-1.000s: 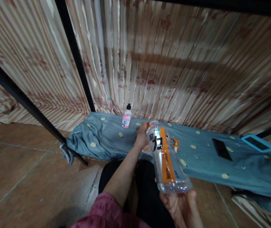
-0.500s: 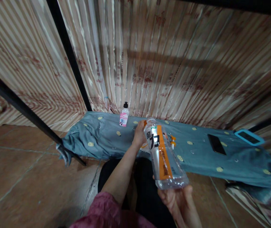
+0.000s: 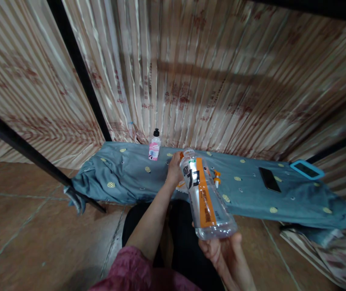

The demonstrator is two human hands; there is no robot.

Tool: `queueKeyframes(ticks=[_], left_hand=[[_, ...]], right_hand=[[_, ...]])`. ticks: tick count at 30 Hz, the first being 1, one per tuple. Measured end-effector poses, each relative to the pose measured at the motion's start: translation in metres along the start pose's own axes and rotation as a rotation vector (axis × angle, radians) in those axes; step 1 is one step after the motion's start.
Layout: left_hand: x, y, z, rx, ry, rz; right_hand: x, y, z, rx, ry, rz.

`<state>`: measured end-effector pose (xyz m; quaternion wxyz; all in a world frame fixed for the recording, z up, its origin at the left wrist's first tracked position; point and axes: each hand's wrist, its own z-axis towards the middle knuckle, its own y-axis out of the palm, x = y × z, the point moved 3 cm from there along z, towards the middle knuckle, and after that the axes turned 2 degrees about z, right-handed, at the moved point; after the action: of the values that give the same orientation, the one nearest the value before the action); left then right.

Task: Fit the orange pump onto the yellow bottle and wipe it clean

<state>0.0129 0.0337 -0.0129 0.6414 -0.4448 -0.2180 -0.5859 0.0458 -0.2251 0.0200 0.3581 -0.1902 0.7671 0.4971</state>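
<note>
A clear plastic bottle [image 3: 210,202] with an orange and silver label is tilted over my lap, its uncapped mouth pointing away from me. My right hand [image 3: 221,250] grips it from below at the base, the thumb against the bottom edge. Beside the neck, my left hand [image 3: 174,171] is closed on a small orange cap [image 3: 181,155], partly hidden by the bottle and fingers. Just right of the bottle, an orange and white nozzle-like piece [image 3: 217,178] lies on the cloth. Something whitish with orange, partly covered, lies beneath my left wrist.
A blue-grey patterned cloth [image 3: 130,182] covers the low bench before me. On it stand a pink-labelled bottle with a black top [image 3: 154,147], a black phone [image 3: 269,179] and a blue-framed device [image 3: 307,169]. Black poles [image 3: 78,68] rise at left, before a striped curtain [image 3: 179,60].
The view has shifted slightly, so the bench items appear a little further left. Both hands keep their hold, and the bottle stays tilted much as before.
</note>
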Motion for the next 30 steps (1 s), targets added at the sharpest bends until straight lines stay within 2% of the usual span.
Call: queueKeyframes(ticks=[6, 17, 24, 27, 30], left_hand=[[-0.002, 0.002, 0.001, -0.005, 0.054, 0.002], [-0.007, 0.003, 0.003, 0.008, 0.066, 0.03], [-0.002, 0.002, 0.002, 0.008, 0.074, 0.054], [-0.001, 0.001, 0.002, -0.013, 0.07, 0.044], [-0.001, 0.001, 0.002, -0.021, 0.057, 0.044]], right_hand=[[0.001, -0.001, 0.001, -0.001, 0.004, -0.018], [0.0, 0.003, 0.001, 0.001, 0.016, -0.021], [0.007, -0.02, 0.008, -0.155, 0.039, 0.004], [0.008, -0.029, 0.01, -0.148, 0.029, 0.031], [0.007, -0.023, 0.008, -0.128, 0.034, 0.037]])
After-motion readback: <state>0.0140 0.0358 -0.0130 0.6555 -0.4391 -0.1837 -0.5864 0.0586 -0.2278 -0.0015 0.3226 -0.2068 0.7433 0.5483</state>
